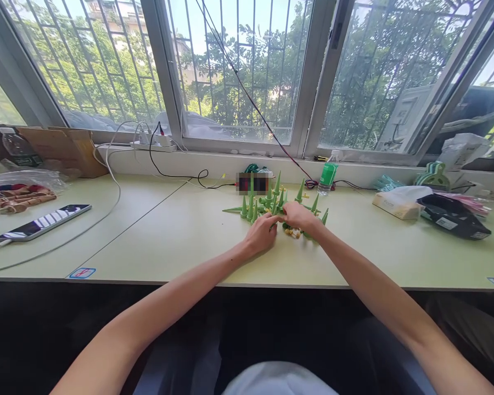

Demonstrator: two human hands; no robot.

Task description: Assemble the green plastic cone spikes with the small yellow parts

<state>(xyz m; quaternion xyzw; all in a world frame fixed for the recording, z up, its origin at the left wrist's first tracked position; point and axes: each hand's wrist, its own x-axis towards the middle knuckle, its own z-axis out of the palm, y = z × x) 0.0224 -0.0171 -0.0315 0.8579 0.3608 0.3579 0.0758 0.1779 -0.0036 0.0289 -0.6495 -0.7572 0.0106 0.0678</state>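
Note:
Several green cone-shaped pieces [276, 184] stand and lie in a cluster on the pale table, some upright and some on their sides. Among them are small yellow pieces [292, 232], a few close under my right wrist. My left hand [262, 235] comes in from the left, its fingers closed at the front of the cluster. My right hand [298, 215] meets it from the right, fingertips bent down and pinched against those of the left. Whatever lies between the fingers is too small and covered to make out.
Behind the cones are a blurred-out dark device [253, 184] and a bottle with a green label [328, 174]. To the right lie a tissue pack [397, 202] and a black bag [453, 216]. A phone [44, 222] with a white cable lies left. The table's front edge [284, 286] runs below my forearms.

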